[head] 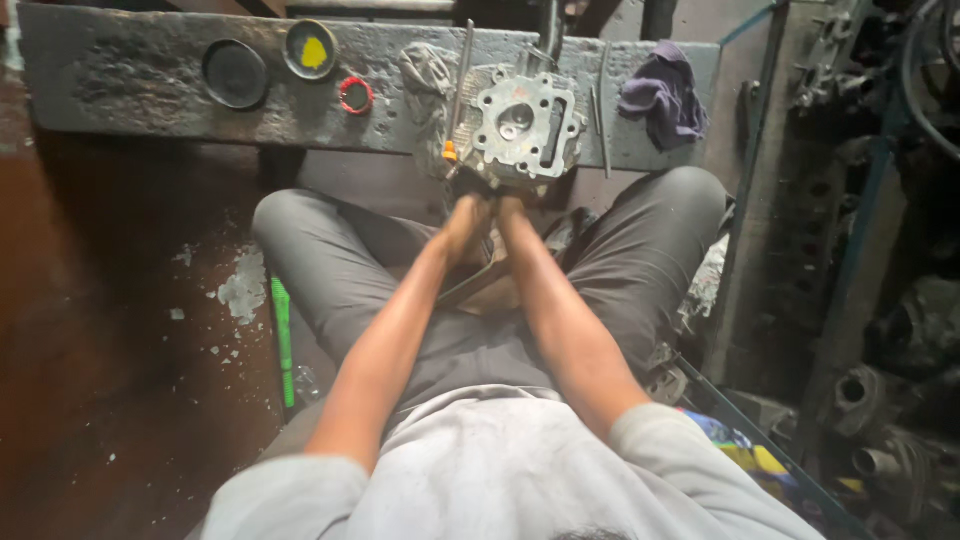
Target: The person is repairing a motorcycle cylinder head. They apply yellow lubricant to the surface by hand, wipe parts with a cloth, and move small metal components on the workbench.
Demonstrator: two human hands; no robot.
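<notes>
Both hands pressed together at the near edge of the workbench [150, 90]: left hand [468, 212] and right hand [512, 207] side by side, touching, fingers tucked under the near side of the cylinder head [520, 125]. Apparently gripping its lower edge, though fingertips hidden, so exact grasp impossible to tell. Cylinder head directly ahead of both hands, flat gasket face up, overhanging the bench's near edge; neither hand clearly nearer. Long rod [464, 70] just left of it, running toward the far edge. Grey rag [428, 70] beside that. Purple cloth [662, 95] toward the right end; red ring [355, 95] and two round lids [310, 50] toward the left.
</notes>
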